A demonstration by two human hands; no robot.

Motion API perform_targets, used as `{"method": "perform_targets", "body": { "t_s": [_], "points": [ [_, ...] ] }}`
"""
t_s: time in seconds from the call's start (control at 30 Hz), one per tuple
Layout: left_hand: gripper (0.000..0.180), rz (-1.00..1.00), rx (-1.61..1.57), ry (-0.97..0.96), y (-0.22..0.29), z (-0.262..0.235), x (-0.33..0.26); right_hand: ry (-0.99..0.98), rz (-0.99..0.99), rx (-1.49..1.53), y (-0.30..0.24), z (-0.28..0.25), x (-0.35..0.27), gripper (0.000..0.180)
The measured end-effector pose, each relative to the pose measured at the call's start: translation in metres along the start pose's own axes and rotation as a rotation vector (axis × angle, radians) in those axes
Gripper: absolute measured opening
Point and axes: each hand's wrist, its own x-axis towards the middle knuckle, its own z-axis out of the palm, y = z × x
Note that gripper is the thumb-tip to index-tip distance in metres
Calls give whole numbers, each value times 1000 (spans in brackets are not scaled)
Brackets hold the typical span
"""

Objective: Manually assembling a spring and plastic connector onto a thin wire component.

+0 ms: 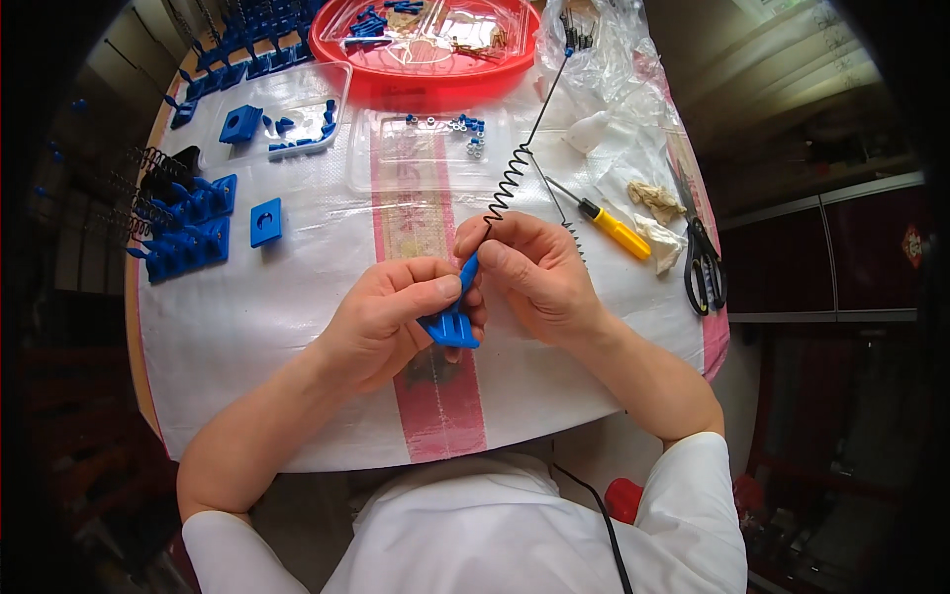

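The blue piece (pixel 453 330) sits in the left grip (pixel 388 313), base below the thumb.

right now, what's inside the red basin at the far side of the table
The red basin holds clear plastic with small blue parts and brass-coloured pieces in it. Whatever lies directly beneath those pieces is covered, and the frame cuts off the basin's far edge.

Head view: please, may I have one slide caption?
Left grip holds a blue plastic base; right grip pinches a black coiled wire at the base's stem.
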Motion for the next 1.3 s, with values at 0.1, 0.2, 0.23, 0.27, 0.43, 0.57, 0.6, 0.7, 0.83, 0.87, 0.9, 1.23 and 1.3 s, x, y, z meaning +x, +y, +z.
{"method": "perform_targets", "body": {
  "t_s": [0.1, 0.2, 0.23, 0.27, 0.43, 0.57, 0.6, 0.7, 0.83, 0.87, 0.9, 1.23, 1.3],
  "points": [
    [27, 2, -11, 2, 0, -2, 0, -2, 1, 5, 0, 3, 0, 16],
    [26, 7, -19, 14, 0, 0, 0, -9, 15, 7, -1, 3, -1, 15],
    [26, 8, -21, 22, 0, 0, 0, -6, 19, 11, -2, 4, -1, 15],
    [26, 10, -25, 26, 0, 0, 0, -3, 24, 14, -2, 5, 0, 15],
    [26, 14, -31, 36, -1, -2, 0, -2, 21, -18, 0, 4, 0, 14],
    [25, 28, -49, 54, -3, -2, 1, 12, 32, -29, 2, 4, 0, 14],
    [24, 29, -55, 53, -4, -2, 1, 19, 31, -35, 2, 4, 0, 14],
    [24, 51, -67, 71, -7, -3, 2, 28, 36, -30, 3, 5, 1, 13],
    [23, 60, -78, 75, -7, -2, 2, 22, 32, -34, 5, 4, 1, 13],
    [23, 65, -77, 74, -7, -3, 2, 20, 26, -42, 6, 3, 1, 13],
    [23, 69, -75, 73, -8, -4, 2, 17, 20, -49, 6, 3, 1, 13],
    [20, 235, 194, 122, -6, -1, 0, 27, -139, -150, 2, 9, 2, 14],
    [19, 244, 230, 147, -6, -1, 0, 31, -159, -179, 0, 10, 1, 15]
  ]
}}
